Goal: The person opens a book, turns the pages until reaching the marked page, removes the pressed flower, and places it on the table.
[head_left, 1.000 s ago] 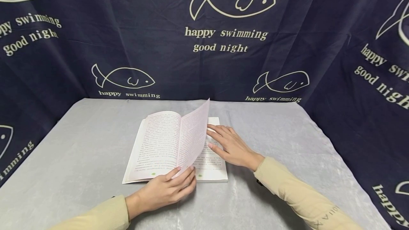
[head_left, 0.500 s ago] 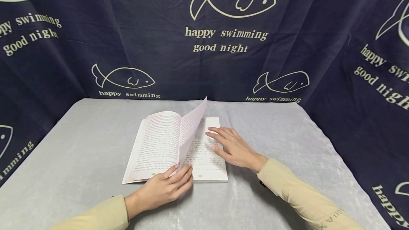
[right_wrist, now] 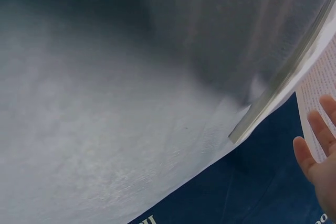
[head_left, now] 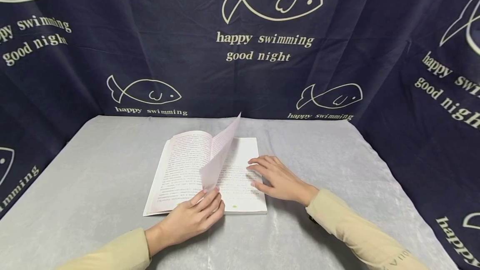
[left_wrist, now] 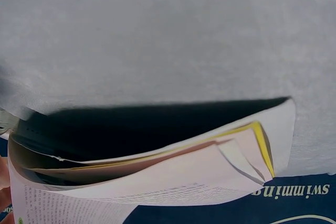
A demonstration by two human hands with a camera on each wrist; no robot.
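Note:
An open book [head_left: 241,197] lies on the grey cloth, with dense printed text on its pages. One page [head_left: 225,143] stands raised from the middle, its lower corner bent over to the left. At the book's near edge, my left hand [head_left: 195,218] touches the bottom of this raised page with extended fingers; where the thumb lies against the paper is partly hidden. My right hand [head_left: 283,180] hovers around the book's right edge, fingers spread and holding nothing. In the left wrist view, several bowed leaves [left_wrist: 173,177] and a yellow sheet edge [left_wrist: 262,148] show.
A grey cloth [head_left: 101,178] covers the table. Dark blue curtains [head_left: 202,66] printed with white fish and lettering hang behind and on both sides.
The raised page has swung leftward and its lower corner has folded over. My left hand has shifted slightly left and away from me. The right hand has drawn back from the page, rightward and nearer.

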